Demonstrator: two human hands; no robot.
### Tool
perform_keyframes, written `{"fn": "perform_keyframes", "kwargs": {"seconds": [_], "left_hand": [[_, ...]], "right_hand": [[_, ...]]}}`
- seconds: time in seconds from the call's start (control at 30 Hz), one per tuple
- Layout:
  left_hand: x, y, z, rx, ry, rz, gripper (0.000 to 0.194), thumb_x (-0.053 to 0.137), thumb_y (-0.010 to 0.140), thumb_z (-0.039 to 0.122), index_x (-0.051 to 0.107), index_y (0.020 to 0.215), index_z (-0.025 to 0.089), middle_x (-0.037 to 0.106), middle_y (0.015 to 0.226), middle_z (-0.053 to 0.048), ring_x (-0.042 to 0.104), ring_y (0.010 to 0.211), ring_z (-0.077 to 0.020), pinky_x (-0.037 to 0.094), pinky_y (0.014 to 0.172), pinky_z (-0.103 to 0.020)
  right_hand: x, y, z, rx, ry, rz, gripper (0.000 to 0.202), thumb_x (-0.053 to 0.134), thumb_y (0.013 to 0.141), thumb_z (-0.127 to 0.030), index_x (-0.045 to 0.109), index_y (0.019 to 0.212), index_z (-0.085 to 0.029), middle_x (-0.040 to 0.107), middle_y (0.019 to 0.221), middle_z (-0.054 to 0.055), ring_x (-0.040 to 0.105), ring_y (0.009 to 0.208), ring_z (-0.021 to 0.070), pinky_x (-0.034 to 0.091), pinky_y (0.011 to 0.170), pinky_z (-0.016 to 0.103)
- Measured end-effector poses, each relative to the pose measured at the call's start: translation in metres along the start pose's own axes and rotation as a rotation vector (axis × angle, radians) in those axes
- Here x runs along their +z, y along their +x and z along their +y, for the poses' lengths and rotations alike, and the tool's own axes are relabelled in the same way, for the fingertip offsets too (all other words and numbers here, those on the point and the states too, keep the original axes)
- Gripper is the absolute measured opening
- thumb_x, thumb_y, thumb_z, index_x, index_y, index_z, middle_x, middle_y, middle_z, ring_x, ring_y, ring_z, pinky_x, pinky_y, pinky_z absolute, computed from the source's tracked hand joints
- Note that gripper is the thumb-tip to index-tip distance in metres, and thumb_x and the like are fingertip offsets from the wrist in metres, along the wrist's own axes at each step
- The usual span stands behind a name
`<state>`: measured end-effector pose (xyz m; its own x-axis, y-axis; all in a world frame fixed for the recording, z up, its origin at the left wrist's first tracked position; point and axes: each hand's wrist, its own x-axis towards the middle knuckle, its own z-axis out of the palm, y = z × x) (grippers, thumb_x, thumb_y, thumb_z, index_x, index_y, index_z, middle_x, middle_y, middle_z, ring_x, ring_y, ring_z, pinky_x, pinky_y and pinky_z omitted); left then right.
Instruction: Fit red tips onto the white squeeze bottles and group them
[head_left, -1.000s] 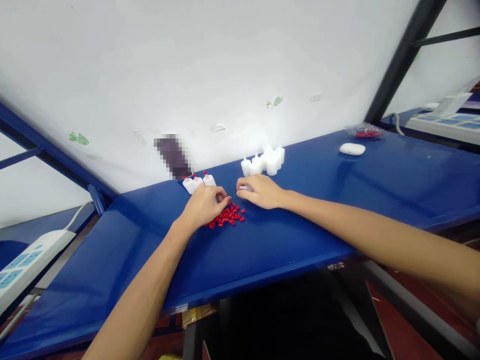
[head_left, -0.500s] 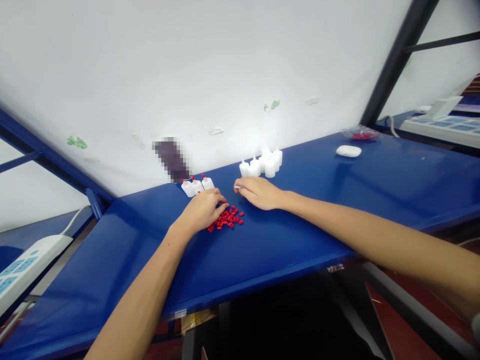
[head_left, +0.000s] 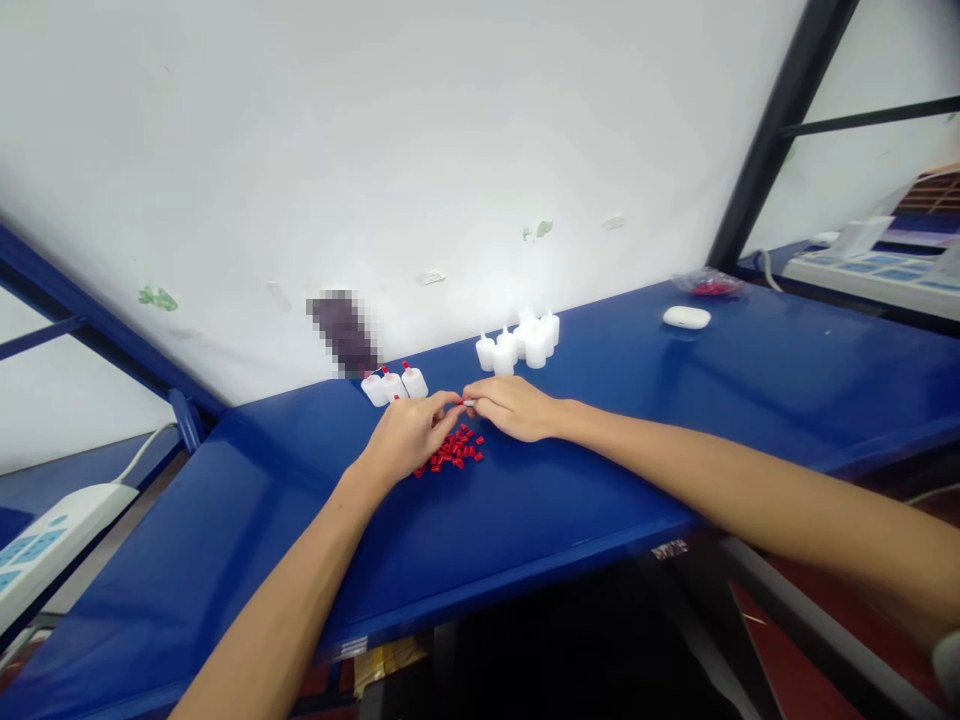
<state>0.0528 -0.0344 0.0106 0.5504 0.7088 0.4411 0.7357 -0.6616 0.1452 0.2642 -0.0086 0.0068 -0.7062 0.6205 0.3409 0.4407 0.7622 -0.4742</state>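
My left hand (head_left: 411,432) is closed in a pinch on a small red cap (head_left: 461,402) at its fingertips. My right hand (head_left: 517,406) is wrapped round a small white bottle, of which only the slim white nozzle (head_left: 470,403) shows; the body is hidden by my fingers. Cap and nozzle meet end to end, though I cannot tell how far one is on the other. Below my left fingers lies a loose pile of red caps (head_left: 457,450). Behind that hand stand several white bottles with red caps (head_left: 414,381). Uncapped white bottles (head_left: 535,348) stand in a cluster beyond my right hand.
The blue table (head_left: 465,540) runs along a white wall (head_left: 450,130). A white earbud case (head_left: 686,317) and a clear bag with red pieces (head_left: 712,285) lie at the right. A pixelated dark object (head_left: 345,330) is by the wall. Power strips (head_left: 60,530) flank the table.
My hands have come together from apart. The left fingers have left the pile with a red cap, which now meets the white nozzle in my right hand. The view has tilted slightly.
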Motion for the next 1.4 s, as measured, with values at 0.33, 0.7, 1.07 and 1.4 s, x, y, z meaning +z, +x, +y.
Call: {"fn": "perform_keyframes", "kwargs": {"seconds": [0.33,0.7,1.07,1.4], "left_hand": [[0.0,0.001,0.005,0.177,0.087,0.063,0.017,0.049,0.097,0.026,0.062,0.102,0.016,0.072,0.097,-0.006,0.068,0.082,-0.0176,0.052,0.07,-0.029],[0.012,-0.007,0.006,0.191,-0.015,0.169,0.031,0.051,0.092,0.017,0.055,0.122,0.021,0.071,0.103,-0.006,0.067,0.088,-0.0161,0.054,0.077,-0.028],[0.009,-0.005,0.016,0.231,-0.061,0.232,0.027,0.046,0.095,0.016,0.057,0.119,0.021,0.069,0.103,-0.006,0.064,0.09,-0.0159,0.051,0.082,-0.03],[-0.023,-0.017,-0.05,-0.296,0.053,0.452,0.023,0.047,0.096,0.035,0.057,0.108,0.019,0.061,0.081,-0.001,0.057,0.069,-0.0139,0.047,0.068,-0.027]], "right_hand": [[0.001,-0.002,-0.009,0.085,-0.194,0.026,0.027,0.032,0.094,-0.026,0.058,0.096,-0.018,0.067,0.082,0.005,0.056,0.071,0.0196,0.027,0.061,0.03],[0.004,-0.004,-0.019,0.16,-0.167,0.086,0.029,0.043,0.093,-0.046,0.057,0.101,-0.022,0.065,0.073,0.002,0.058,0.067,0.0195,0.026,0.059,0.028],[0.01,-0.004,-0.022,0.097,-0.032,0.202,0.035,0.043,0.091,-0.036,0.043,0.122,-0.02,0.057,0.064,-0.004,0.053,0.059,0.0182,0.031,0.061,0.027],[0.008,-0.002,0.0,0.136,0.142,0.179,0.035,0.033,0.094,-0.026,0.042,0.127,-0.022,0.054,0.084,0.0,0.053,0.073,0.018,0.039,0.073,0.033]]}}
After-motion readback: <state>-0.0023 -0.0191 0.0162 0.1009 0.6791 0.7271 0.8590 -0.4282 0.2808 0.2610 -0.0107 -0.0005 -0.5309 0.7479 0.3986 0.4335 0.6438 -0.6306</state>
